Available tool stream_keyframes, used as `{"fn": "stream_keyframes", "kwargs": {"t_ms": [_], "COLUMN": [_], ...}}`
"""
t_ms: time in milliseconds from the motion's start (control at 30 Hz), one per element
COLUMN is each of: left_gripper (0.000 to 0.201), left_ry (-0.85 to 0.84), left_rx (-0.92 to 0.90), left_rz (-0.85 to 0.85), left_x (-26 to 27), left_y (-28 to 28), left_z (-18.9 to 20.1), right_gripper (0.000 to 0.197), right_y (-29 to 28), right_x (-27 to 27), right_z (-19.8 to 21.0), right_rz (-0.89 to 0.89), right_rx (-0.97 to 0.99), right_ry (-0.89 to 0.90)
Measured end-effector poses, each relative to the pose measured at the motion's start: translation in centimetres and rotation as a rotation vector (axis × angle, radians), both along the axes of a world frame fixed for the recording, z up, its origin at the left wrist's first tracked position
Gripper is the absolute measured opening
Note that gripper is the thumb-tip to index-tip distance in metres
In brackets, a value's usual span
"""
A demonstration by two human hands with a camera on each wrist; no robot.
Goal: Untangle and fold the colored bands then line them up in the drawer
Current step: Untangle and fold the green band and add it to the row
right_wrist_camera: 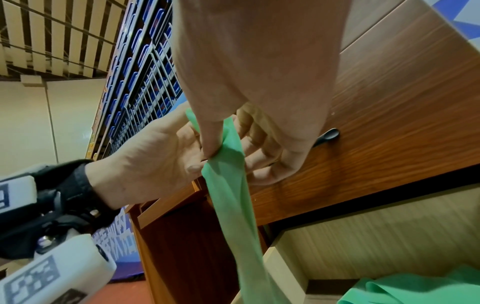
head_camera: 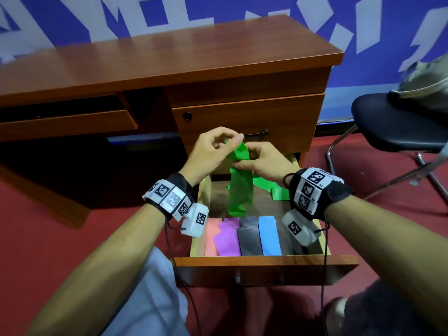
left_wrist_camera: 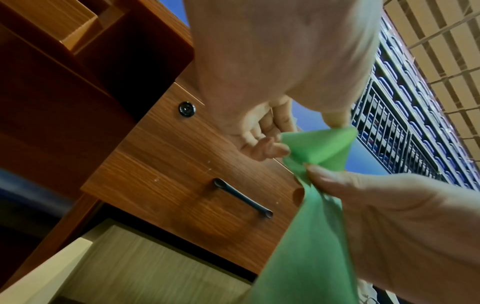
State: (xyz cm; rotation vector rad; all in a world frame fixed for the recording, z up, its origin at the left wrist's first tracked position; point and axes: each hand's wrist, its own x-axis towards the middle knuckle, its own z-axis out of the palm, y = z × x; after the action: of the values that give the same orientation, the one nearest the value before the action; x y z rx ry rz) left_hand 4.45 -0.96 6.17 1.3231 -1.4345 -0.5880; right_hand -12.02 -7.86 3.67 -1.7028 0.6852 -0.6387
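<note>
A green band [head_camera: 240,185] hangs above the open drawer [head_camera: 264,260]; its tail lies on the drawer floor at the back right [head_camera: 274,190]. My left hand [head_camera: 218,146] pinches the band's top corner [left_wrist_camera: 324,144] between thumb and fingertips. Just below, my right hand [head_camera: 257,161] grips the band, thumb [right_wrist_camera: 210,135] pressing the green band [right_wrist_camera: 231,185] against the fingers. At the drawer's front lie folded bands side by side: pink [head_camera: 212,236], purple [head_camera: 228,238], grey [head_camera: 248,238], blue [head_camera: 269,236].
The wooden desk [head_camera: 169,59] stands behind, with a closed drawer and black handle [head_camera: 257,134] above the open one. A black chair [head_camera: 397,124] with a bag stands at right. Red carpet [head_camera: 48,226] covers the floor. My knees flank the drawer front.
</note>
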Motion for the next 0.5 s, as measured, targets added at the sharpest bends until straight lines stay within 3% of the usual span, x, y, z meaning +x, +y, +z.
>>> {"fn": "stream_keyframes", "kwargs": {"t_ms": [200, 367, 500], "left_gripper": [0.029, 0.009, 0.011], "left_ry": [0.082, 0.028, 0.021], "left_rx": [0.053, -0.016, -0.034], "left_rz": [-0.163, -0.021, 0.025], "left_x": [1.3, 1.6, 1.9], "left_y": [0.5, 0.4, 0.2], "left_z": [0.1, -0.2, -0.4], "right_gripper": [0.018, 0.025, 0.028], "right_y": [0.3, 0.5, 0.5], "right_x": [-0.6, -0.4, 0.2], "right_z": [0.1, 0.2, -0.2], "right_rz": [0.028, 0.091, -0.053], "right_rx": [0.031, 0.036, -0.119], "right_ry": [0.002, 0.033, -0.044]}}
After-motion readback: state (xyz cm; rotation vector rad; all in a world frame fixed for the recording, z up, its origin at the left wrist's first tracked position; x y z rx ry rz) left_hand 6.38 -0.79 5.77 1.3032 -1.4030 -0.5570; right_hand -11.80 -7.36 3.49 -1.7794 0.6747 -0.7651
